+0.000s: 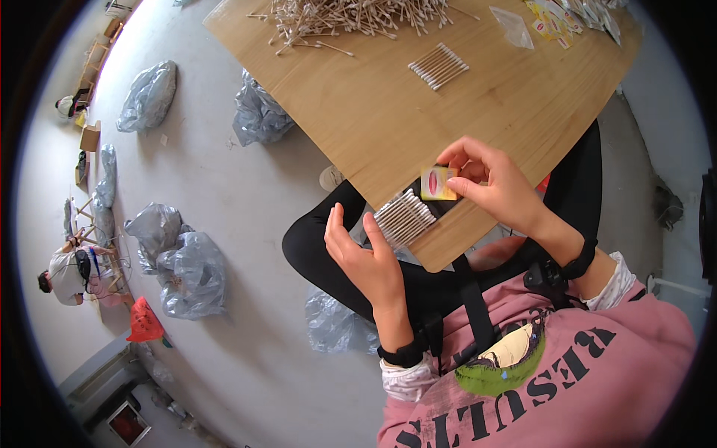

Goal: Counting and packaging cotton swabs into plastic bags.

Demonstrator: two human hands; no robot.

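A flat row of cotton swabs (405, 218) lies at the near corner of the wooden table, over a dark flat piece (449, 206) that shows only in part. My left hand (367, 265) is beside that row, fingers stretched and apart, with the thumb close to the swab tips; whether it touches them I cannot tell. Between thumb and fingers of my right hand (489, 181) is a small yellow and white printed card (436, 184), held just past the far end of the row. A second row of swabs (439, 66) rests farther up the table.
A large heap of loose swabs (351, 16) covers the table's far side. At the far right are a clear plastic bag (514, 28) and several yellow cards (554, 24). Grey plastic bags (193, 276) stand on the floor at left, where another person (67, 275) sits.
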